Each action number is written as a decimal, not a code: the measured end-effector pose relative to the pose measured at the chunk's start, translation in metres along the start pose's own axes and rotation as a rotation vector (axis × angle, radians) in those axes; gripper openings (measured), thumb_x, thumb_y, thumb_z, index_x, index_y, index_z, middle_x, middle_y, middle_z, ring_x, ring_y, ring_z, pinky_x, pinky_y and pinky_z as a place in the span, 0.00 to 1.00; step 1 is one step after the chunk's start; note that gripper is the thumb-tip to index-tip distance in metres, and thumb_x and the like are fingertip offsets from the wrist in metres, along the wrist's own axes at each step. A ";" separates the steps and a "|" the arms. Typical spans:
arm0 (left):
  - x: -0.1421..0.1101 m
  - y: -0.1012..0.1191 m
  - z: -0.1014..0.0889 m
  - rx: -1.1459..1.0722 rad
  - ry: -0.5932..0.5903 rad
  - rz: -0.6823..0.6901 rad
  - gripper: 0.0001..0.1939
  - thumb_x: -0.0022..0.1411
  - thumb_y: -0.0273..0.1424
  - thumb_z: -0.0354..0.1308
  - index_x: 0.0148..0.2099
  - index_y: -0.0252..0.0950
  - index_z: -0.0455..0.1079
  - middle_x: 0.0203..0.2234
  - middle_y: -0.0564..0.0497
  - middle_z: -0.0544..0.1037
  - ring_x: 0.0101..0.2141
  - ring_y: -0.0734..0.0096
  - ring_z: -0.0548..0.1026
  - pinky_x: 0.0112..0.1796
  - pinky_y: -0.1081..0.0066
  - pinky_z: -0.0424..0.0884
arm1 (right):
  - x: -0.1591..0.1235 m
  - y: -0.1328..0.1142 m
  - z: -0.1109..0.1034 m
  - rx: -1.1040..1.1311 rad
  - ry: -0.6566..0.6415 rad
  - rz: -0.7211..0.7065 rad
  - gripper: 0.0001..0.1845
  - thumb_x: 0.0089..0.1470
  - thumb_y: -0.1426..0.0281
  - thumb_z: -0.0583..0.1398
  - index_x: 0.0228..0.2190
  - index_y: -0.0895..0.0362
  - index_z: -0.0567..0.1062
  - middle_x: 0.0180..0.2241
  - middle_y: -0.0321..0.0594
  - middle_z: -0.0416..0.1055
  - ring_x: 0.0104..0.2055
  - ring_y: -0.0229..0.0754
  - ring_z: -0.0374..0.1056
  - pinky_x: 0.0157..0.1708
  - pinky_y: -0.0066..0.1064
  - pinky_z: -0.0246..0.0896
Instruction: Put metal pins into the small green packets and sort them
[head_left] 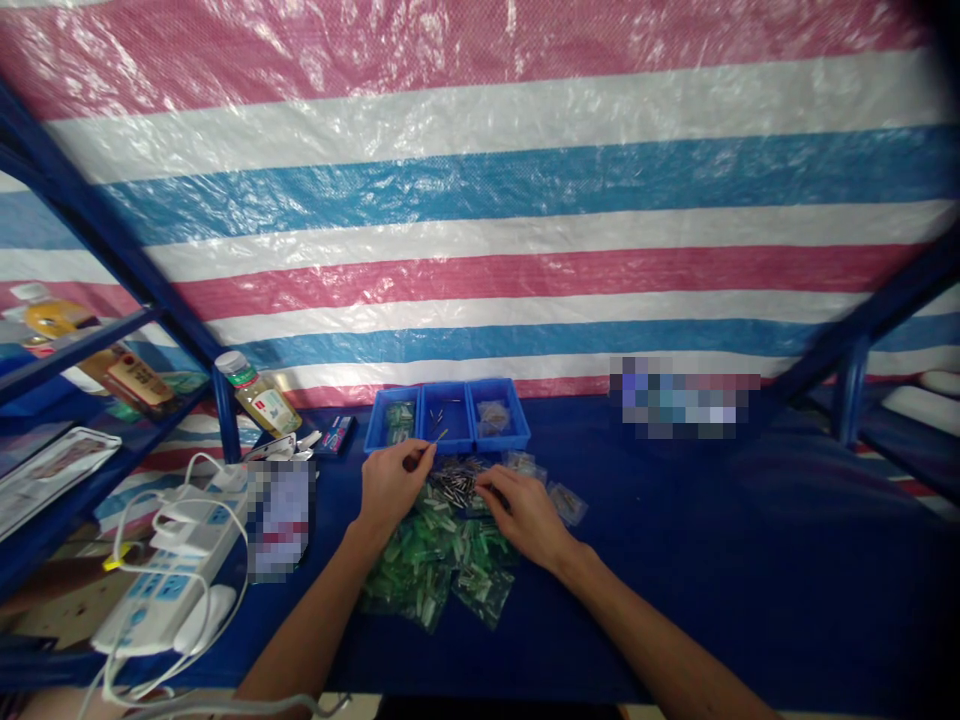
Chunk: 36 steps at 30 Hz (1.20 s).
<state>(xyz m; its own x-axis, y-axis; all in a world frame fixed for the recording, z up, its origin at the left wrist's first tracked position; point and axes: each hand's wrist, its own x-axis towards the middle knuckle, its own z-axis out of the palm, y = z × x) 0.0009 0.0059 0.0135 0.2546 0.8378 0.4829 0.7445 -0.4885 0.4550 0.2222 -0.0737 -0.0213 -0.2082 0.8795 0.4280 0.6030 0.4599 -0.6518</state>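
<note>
My left hand (395,482) pinches a small thin metal piece (442,436) just in front of the blue bins. Fingers pressed together, my right hand (523,505) is at the right edge of a heap of small dark metal pins (456,484); what lies between its fingertips is too small to make out. Below both hands spreads a pile of small green pieces in clear bags (409,570). Three joined blue bins (471,447) stand behind: green pieces in the left one, a few pins in the middle, small clear bags in the right.
Small clear bags (568,503) lie right of my right hand. On the left are a power strip (161,570) with white cables, a drink bottle (259,395) and a small blue box (337,436). Blue frame posts (847,390) flank the table; a striped sheet (480,230) hangs behind.
</note>
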 end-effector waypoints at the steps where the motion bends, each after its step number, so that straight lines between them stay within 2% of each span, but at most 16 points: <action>1: 0.006 0.001 -0.002 0.023 0.022 -0.023 0.11 0.68 0.39 0.60 0.40 0.39 0.80 0.24 0.54 0.80 0.25 0.73 0.76 0.30 0.74 0.65 | 0.000 0.000 0.000 -0.004 -0.003 -0.003 0.07 0.67 0.73 0.57 0.39 0.53 0.75 0.35 0.38 0.76 0.36 0.43 0.73 0.38 0.32 0.63; 3: 0.021 0.003 -0.007 0.058 0.070 -0.063 0.12 0.67 0.39 0.62 0.49 0.42 0.79 0.26 0.55 0.81 0.26 0.72 0.77 0.31 0.74 0.66 | 0.000 0.000 -0.001 -0.011 -0.014 -0.009 0.07 0.67 0.74 0.57 0.38 0.54 0.75 0.35 0.38 0.75 0.35 0.42 0.73 0.37 0.31 0.62; 4: 0.027 0.004 -0.009 0.062 0.071 -0.062 0.15 0.67 0.38 0.62 0.54 0.43 0.76 0.27 0.56 0.82 0.27 0.71 0.78 0.32 0.74 0.67 | 0.000 0.000 -0.001 -0.013 -0.028 -0.018 0.07 0.67 0.74 0.57 0.37 0.54 0.75 0.35 0.38 0.75 0.35 0.42 0.72 0.37 0.31 0.62; 6: 0.036 0.006 -0.014 0.042 0.065 -0.015 0.20 0.67 0.38 0.62 0.60 0.43 0.72 0.28 0.56 0.82 0.27 0.72 0.77 0.32 0.74 0.68 | 0.001 -0.002 -0.003 -0.020 -0.073 -0.053 0.06 0.67 0.73 0.58 0.37 0.54 0.75 0.34 0.38 0.76 0.36 0.42 0.72 0.39 0.32 0.61; 10: 0.025 0.000 -0.013 -0.031 -0.006 0.151 0.15 0.70 0.36 0.59 0.56 0.41 0.74 0.28 0.55 0.80 0.26 0.74 0.75 0.33 0.74 0.70 | 0.001 -0.008 -0.011 -0.085 -0.212 -0.136 0.07 0.64 0.64 0.64 0.36 0.55 0.76 0.31 0.36 0.75 0.35 0.43 0.71 0.41 0.35 0.58; 14: -0.002 -0.013 -0.005 -0.105 -0.108 0.286 0.11 0.71 0.33 0.57 0.52 0.40 0.76 0.32 0.52 0.81 0.28 0.74 0.75 0.34 0.74 0.71 | 0.002 -0.012 -0.018 -0.141 -0.353 -0.139 0.26 0.50 0.47 0.70 0.39 0.54 0.76 0.31 0.36 0.75 0.36 0.45 0.71 0.44 0.36 0.56; 17: -0.013 -0.018 -0.001 -0.135 -0.161 0.325 0.12 0.71 0.33 0.57 0.53 0.39 0.76 0.34 0.50 0.82 0.27 0.74 0.75 0.33 0.74 0.72 | 0.001 -0.013 -0.022 -0.180 -0.427 -0.129 0.31 0.46 0.43 0.70 0.40 0.54 0.76 0.33 0.37 0.76 0.36 0.46 0.71 0.44 0.35 0.55; 20: -0.014 -0.015 -0.001 -0.161 -0.152 0.348 0.12 0.72 0.32 0.56 0.53 0.38 0.76 0.34 0.49 0.82 0.27 0.74 0.75 0.33 0.74 0.72 | 0.001 -0.013 -0.023 -0.233 -0.458 -0.112 0.27 0.48 0.45 0.70 0.36 0.55 0.74 0.31 0.36 0.74 0.34 0.44 0.69 0.40 0.33 0.53; 25: -0.014 -0.001 -0.004 -0.180 -0.133 0.396 0.12 0.73 0.32 0.55 0.52 0.37 0.76 0.33 0.49 0.82 0.28 0.74 0.77 0.34 0.74 0.74 | 0.000 -0.014 -0.022 -0.263 -0.466 -0.131 0.28 0.44 0.45 0.71 0.29 0.54 0.70 0.26 0.33 0.71 0.30 0.42 0.66 0.36 0.32 0.51; 30: -0.015 0.001 -0.005 -0.176 -0.169 0.388 0.12 0.73 0.32 0.54 0.52 0.37 0.76 0.35 0.48 0.82 0.30 0.73 0.77 0.38 0.72 0.74 | -0.002 -0.015 -0.019 -0.246 -0.373 -0.220 0.17 0.48 0.61 0.70 0.25 0.54 0.68 0.26 0.33 0.71 0.28 0.40 0.65 0.36 0.33 0.54; 33: -0.016 0.000 -0.004 -0.184 -0.179 0.383 0.13 0.73 0.32 0.54 0.53 0.37 0.76 0.35 0.48 0.82 0.30 0.73 0.77 0.38 0.71 0.74 | -0.002 -0.016 -0.019 -0.207 -0.329 -0.264 0.10 0.50 0.70 0.65 0.23 0.54 0.68 0.25 0.33 0.71 0.27 0.39 0.65 0.36 0.33 0.55; 36: -0.017 0.003 -0.006 -0.199 -0.200 0.390 0.13 0.73 0.31 0.53 0.53 0.37 0.76 0.35 0.47 0.81 0.31 0.73 0.77 0.39 0.71 0.74 | -0.002 -0.017 -0.022 -0.179 -0.280 -0.291 0.09 0.50 0.76 0.60 0.22 0.54 0.68 0.23 0.34 0.69 0.26 0.39 0.64 0.35 0.33 0.56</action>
<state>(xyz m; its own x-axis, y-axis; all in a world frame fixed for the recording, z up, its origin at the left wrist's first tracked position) -0.0049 -0.0112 0.0117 0.6197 0.6040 0.5011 0.4425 -0.7962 0.4126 0.2291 -0.0859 0.0022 -0.5747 0.7271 0.3755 0.6070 0.6865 -0.4003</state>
